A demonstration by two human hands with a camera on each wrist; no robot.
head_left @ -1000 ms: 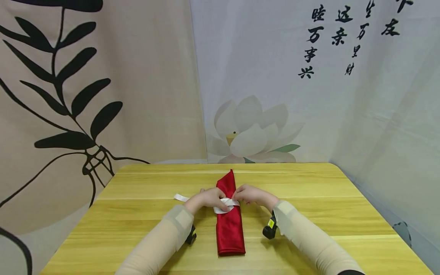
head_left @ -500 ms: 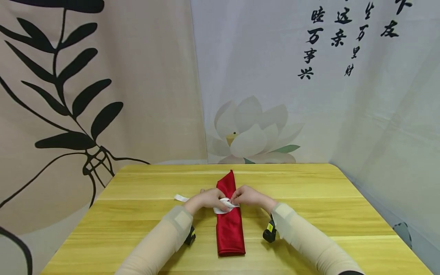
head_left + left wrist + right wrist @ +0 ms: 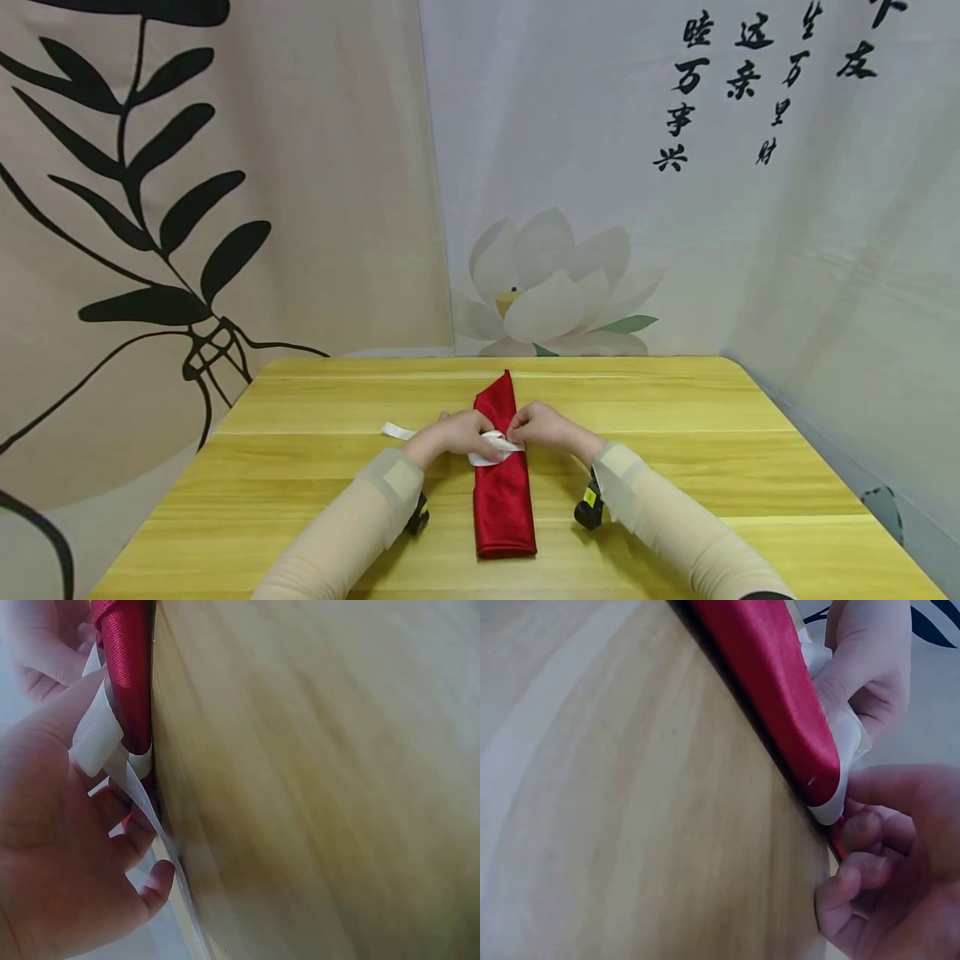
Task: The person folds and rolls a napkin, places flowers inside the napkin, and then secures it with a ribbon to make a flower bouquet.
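Note:
A folded red satin cloth (image 3: 504, 508) lies lengthwise on the table, and a white ribbon (image 3: 512, 447) circles its middle. My left hand (image 3: 454, 433) pinches a loop of that ribbon on top of the cloth, its thumb against the band. In the left wrist view, the ribbon loop (image 3: 99, 739) stands at the thumb and a loose strand runs down past the other fingers. On the cloth's right side my right hand (image 3: 546, 425) pinches the ribbon with thumb and forefinger. Its other fingers (image 3: 847, 889) are curled; the exact pinch spot is partly hidden.
The wooden table (image 3: 315, 533) stretches around the cloth. A free ribbon end (image 3: 396, 431) lies on it, left of the left hand. Printed cloth hangings (image 3: 360, 183) stand behind the table's far edge. Small black cameras (image 3: 589, 504) sit under both wrists.
My right hand shifts slightly left over the ribbon, then back a little to the right. The left hand and the red cloth stay in place.

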